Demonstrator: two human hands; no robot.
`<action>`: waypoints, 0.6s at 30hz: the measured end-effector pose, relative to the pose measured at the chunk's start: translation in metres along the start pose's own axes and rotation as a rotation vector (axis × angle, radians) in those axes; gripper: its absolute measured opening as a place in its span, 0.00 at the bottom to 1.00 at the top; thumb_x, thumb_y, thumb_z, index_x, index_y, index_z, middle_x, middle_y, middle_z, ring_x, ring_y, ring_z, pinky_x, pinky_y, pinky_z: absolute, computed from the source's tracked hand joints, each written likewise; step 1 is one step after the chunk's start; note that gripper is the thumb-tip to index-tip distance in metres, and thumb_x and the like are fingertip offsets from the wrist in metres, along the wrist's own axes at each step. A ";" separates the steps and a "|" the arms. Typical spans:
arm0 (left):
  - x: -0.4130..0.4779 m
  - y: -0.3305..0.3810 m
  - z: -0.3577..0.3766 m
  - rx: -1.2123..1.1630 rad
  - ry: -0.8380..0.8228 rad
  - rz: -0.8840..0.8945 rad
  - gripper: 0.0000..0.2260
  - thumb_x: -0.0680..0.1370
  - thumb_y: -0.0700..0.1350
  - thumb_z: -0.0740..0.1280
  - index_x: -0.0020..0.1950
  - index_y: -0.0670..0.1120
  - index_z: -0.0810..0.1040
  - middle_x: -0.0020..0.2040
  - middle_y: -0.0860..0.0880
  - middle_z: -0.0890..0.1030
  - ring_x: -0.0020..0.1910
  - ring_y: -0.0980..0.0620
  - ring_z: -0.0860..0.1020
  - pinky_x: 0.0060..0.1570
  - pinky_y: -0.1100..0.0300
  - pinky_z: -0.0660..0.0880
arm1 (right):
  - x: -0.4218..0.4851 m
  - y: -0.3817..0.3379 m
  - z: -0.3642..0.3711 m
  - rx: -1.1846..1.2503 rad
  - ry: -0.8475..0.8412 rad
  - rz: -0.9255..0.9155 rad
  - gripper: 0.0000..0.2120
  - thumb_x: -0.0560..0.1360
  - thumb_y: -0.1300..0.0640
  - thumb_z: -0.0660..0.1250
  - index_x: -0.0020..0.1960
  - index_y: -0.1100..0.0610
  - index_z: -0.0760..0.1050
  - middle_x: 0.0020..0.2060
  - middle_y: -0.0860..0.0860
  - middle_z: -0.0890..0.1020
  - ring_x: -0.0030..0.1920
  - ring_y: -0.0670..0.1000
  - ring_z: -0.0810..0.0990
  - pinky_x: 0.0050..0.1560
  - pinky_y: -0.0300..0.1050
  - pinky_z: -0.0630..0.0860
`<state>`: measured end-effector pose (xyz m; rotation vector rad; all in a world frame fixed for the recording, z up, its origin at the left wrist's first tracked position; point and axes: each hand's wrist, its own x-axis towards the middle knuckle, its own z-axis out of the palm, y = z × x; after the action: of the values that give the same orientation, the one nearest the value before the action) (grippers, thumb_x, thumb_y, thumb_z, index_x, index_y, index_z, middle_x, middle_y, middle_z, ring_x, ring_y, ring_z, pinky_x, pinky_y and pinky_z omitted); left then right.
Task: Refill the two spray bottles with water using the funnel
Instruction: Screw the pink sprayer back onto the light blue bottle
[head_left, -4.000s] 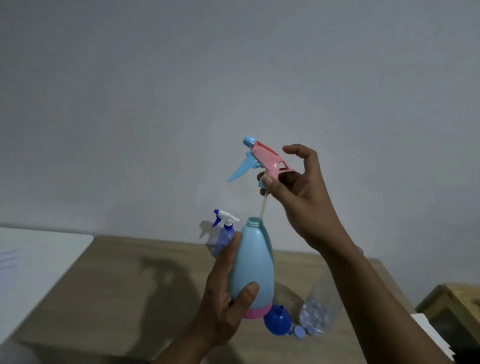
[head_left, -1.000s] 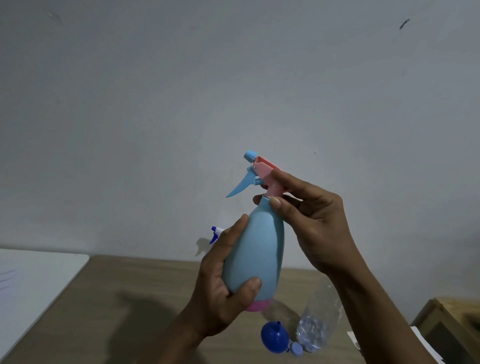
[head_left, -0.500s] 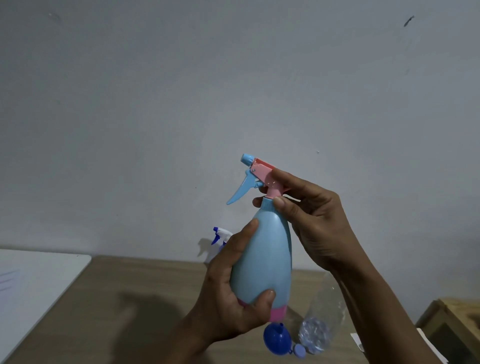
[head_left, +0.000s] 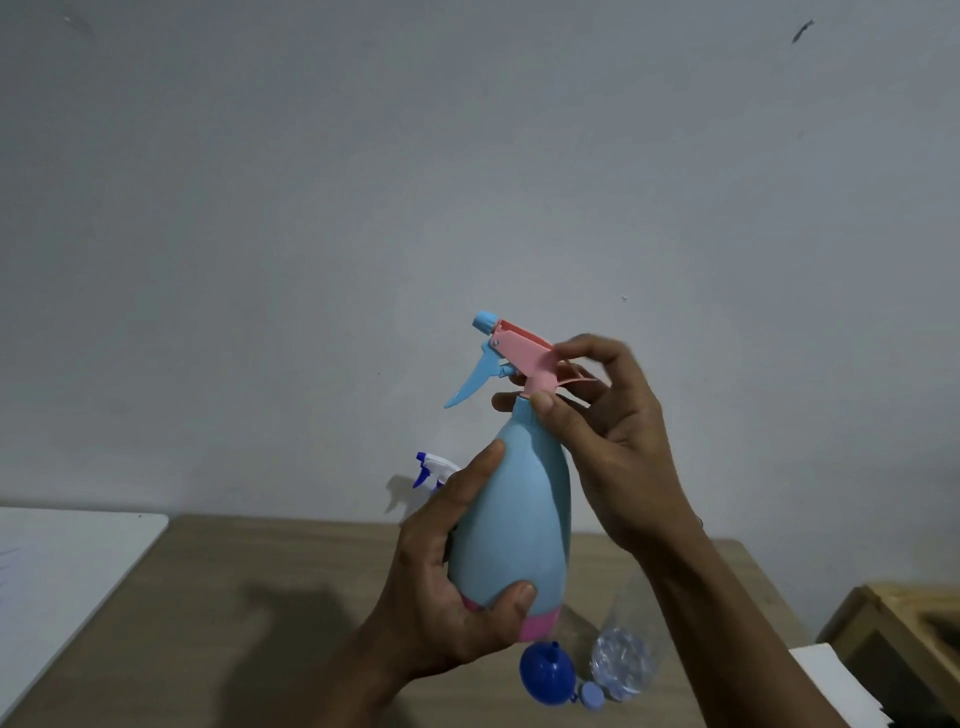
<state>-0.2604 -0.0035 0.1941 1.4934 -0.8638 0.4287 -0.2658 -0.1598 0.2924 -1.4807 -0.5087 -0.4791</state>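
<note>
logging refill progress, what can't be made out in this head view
Head view:
Water level in the light blue spray bottle: its opaque wall hides it.
Its neck joint: the right hand pinching the pink trigger head covers it.
Second spray bottle: the left hand hides all but its trigger.
Clear plastic bottle: the right forearm covers its far end.

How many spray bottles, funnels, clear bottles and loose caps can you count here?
Spray bottles: 2, light blue bottle and white-headed bottle
Funnel: 1
Clear bottle: 1
Loose cap: 1
Total: 5
</note>
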 end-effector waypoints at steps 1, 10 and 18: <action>-0.001 -0.002 0.001 -0.015 0.001 -0.011 0.39 0.67 0.51 0.73 0.74 0.64 0.61 0.71 0.60 0.70 0.66 0.52 0.75 0.52 0.63 0.79 | 0.000 0.003 0.002 0.024 0.030 0.013 0.18 0.75 0.62 0.68 0.61 0.53 0.67 0.56 0.61 0.83 0.51 0.62 0.85 0.53 0.55 0.82; -0.023 -0.038 0.006 -0.110 0.018 -0.197 0.33 0.60 0.54 0.78 0.63 0.56 0.70 0.59 0.51 0.77 0.56 0.41 0.80 0.38 0.49 0.83 | -0.009 0.041 -0.004 0.058 -0.017 0.412 0.21 0.76 0.45 0.61 0.64 0.53 0.77 0.58 0.52 0.85 0.58 0.53 0.84 0.55 0.49 0.81; -0.095 -0.138 0.000 -0.101 0.174 -0.575 0.32 0.57 0.56 0.80 0.58 0.64 0.73 0.52 0.55 0.80 0.47 0.47 0.81 0.40 0.50 0.79 | -0.049 0.115 -0.018 -0.258 0.036 0.564 0.16 0.80 0.42 0.59 0.59 0.50 0.77 0.53 0.48 0.85 0.40 0.57 0.86 0.50 0.57 0.82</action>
<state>-0.2214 0.0097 0.0317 1.5070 -0.2891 0.0828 -0.2367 -0.1743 0.1706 -1.7739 0.0143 -0.1245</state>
